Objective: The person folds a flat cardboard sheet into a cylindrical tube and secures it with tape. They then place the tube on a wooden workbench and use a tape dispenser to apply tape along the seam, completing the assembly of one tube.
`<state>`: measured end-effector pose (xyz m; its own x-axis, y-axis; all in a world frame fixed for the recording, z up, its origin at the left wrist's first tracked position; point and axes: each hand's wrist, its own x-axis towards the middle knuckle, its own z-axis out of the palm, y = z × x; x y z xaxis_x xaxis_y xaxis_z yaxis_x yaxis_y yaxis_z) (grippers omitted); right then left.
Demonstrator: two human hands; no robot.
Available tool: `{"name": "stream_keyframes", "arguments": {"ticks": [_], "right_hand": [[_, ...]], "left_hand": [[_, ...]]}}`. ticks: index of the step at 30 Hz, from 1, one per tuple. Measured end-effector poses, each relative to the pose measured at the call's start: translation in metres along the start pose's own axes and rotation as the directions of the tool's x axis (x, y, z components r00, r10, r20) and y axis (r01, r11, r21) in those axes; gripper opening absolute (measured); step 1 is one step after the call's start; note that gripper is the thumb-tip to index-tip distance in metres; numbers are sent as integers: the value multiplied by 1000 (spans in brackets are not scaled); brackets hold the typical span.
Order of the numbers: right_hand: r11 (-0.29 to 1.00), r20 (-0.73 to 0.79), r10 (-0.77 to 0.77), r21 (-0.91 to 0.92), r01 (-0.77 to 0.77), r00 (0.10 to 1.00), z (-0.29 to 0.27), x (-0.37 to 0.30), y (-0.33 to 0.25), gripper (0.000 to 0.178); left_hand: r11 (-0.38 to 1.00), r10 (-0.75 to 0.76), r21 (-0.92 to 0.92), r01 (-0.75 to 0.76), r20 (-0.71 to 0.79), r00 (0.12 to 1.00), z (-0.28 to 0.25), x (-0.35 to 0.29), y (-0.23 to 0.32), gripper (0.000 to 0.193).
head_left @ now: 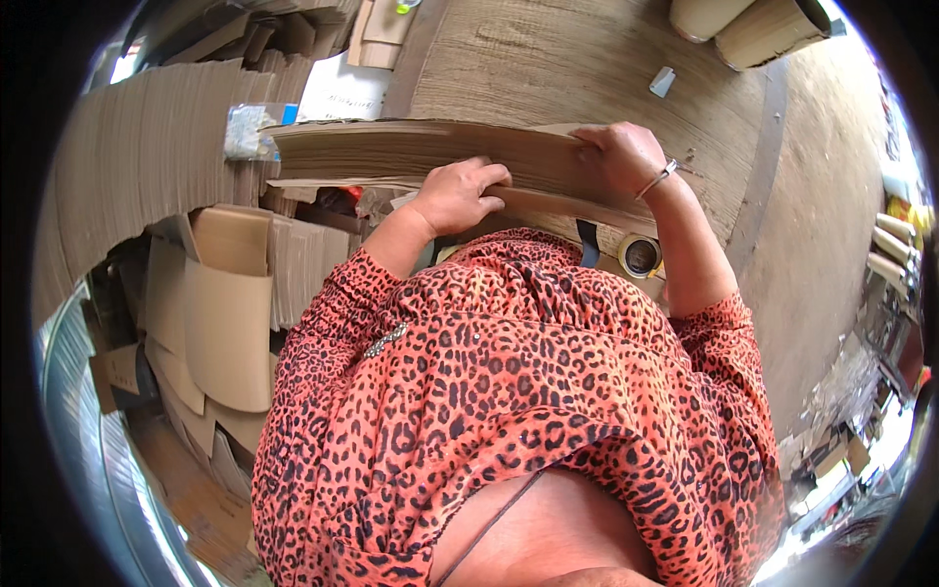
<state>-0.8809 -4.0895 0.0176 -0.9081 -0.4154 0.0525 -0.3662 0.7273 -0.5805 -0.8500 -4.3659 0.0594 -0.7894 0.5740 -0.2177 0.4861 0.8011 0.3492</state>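
A thick bundle of flat brown cardboard sheets (391, 152) stands on its long edge across the wooden table (548, 68), right in front of my body. My left hand (462, 196) is closed against the bundle's near face, with bent fingers over the nearest sheets. At the right end, my right hand (626, 157), with a bracelet at the wrist, grips the bundle's upper edge. Its fingertips are partly hidden behind the cardboard. Just below the right hand, a roll of tape (641, 256) lies close to my body.
A long row of packed cardboard (147, 147) curves along the left, beside a clear plastic packet (252, 132). Bent cardboard pieces (230, 303) stand below it. Two large cardboard tubes (773, 34) are at the far right, near a small white scrap (663, 81).
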Motion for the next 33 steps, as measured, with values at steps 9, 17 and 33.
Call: {"name": "stream_keyframes", "arguments": {"ticks": [9, 17, 33], "right_hand": [[993, 26, 114, 39, -115, 993, -29, 58, -19, 37], [938, -158, -122, -342, 61, 980, -36, 93, -1, 29], [853, -438, -410, -495, 167, 800, 87, 66, -27, 42]], "left_hand": [[867, 448, 409, -284, -392, 804, -19, -16, -33, 7], [929, 130, 364, 59, -473, 871, -36, -23, -108, 21], [875, -57, 474, 97, -99, 993, -23, 67, -98, 45]]}}
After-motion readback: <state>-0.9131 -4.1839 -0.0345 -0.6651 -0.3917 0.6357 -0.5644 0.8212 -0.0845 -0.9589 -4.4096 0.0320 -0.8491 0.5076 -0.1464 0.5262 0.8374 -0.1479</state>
